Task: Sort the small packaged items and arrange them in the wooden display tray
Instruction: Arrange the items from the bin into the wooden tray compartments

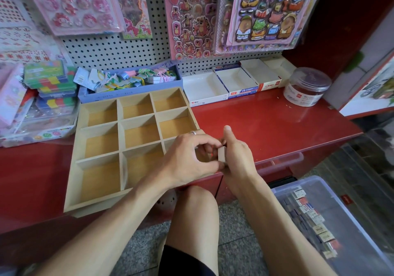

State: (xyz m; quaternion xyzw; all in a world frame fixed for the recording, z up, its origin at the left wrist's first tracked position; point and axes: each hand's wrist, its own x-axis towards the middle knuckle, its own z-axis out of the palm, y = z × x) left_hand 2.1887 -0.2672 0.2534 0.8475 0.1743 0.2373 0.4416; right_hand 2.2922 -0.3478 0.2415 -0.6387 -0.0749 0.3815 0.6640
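We hold a small pale packaged block (222,153) between both hands, above the front right corner of the wooden display tray (100,124). Its long axis stands roughly upright, one narrow face turned toward us. Our right hand (235,152) wraps around it from the right, thumb pointing up and away; the block sits against the inside of that grip. Our left hand (191,158) meets it from the left, fingers curled, fingertips pinching its near lower edge, a ring on one finger.

The tray lies on the red worktop (266,122) near its front edge, its front corner overhanging slightly, with nine compartments in three rows; those we can see into hold nothing. Behind the tray, along the worktop's back edge, stand a lilac basket (128,93) of trinkets and a row of open white boxes (204,88). A clear lidded jar (307,87) sits toward the back right corner. Below the worktop's right end, a clear plastic bin (341,222) holds more small packaged items (315,218).
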